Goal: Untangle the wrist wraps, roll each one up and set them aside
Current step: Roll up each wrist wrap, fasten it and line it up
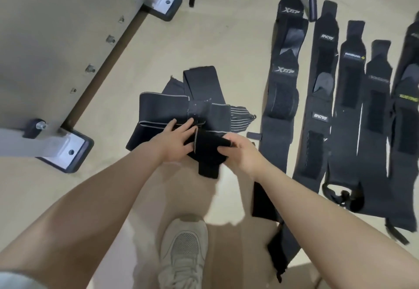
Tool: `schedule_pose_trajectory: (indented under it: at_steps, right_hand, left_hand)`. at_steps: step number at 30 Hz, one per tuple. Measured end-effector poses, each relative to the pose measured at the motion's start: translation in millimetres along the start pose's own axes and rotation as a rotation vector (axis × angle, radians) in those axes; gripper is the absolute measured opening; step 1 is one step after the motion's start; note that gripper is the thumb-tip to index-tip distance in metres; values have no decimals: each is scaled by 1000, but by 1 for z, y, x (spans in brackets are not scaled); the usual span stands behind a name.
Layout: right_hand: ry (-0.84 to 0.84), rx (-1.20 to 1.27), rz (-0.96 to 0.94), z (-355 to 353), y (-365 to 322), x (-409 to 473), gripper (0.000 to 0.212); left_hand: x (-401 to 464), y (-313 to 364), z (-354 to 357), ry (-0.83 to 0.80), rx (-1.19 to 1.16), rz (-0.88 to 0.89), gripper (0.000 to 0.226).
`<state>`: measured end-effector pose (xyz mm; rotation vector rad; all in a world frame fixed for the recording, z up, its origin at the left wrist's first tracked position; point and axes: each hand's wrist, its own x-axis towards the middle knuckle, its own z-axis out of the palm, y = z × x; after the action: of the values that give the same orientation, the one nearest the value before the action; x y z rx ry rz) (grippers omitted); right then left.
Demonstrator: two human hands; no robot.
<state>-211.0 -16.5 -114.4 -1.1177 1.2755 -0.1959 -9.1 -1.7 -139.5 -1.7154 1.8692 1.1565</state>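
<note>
- while five or so long black fabric wrist wraps lie flat in a row on the beige floor, well right of the hands, the untangling step appears in hand; none shows rolled.
- tangled heap of black elastic wraps: mid-floor, under both hands.
- short black wrap piece: lifted off the heap's near edge.
- left hand: fingers fairly straight, pressing heap and piece.
- right hand: fingers curled, pinching the piece; next, likely pulling it free.

Both forearms bare, reaching fwd/down, converging at centre. Left hand: fingers spread, fairly straight, pressing flat. Right hand: fingers curled, pinching black wrist wrap; wrist bent inward.
</note>
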Motion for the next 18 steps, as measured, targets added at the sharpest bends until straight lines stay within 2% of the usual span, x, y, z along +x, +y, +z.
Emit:
schedule_pose_trajectory:
  at_steps: [2, 4, 7, 10, 12, 13, 15, 18]
  right_hand:
    - [-70, 445, 46, -17, -8, -13, 22]
    - [-135, 763, 68, -30, -8, -21, 31]
    - [-67, 929, 131, -38, -11, -30, 29]
    - [45, 844, 95, -47, -16, -34, 27]
    - [70, 724, 103, -50, -22, -35, 23]
    - [75, 605, 123, -48, -26, -35, 19]
    - [63, 130, 97, -47, -28, -35, 16]
    - [-47, -372, -83, -47, -22, -37, 19]
  left_hand:
    - [1, 2, -2, 53, 18, 48, 49]
    - [0, 8, -12, 69, -64, 22, 46]
    - [1, 3, -20, 20, -218, -12, 45]
    - [6, -5, -14, 46, -272, -42, 53]
    - [9, 0, -10, 30, -188, -79, 66]
    - [11, 2, -8, 28, -133, -94, 68]
    - [19, 0, -3, 44, -67, -74, 68]
    - [31, -11, 7, 66, 98, -26, 73]
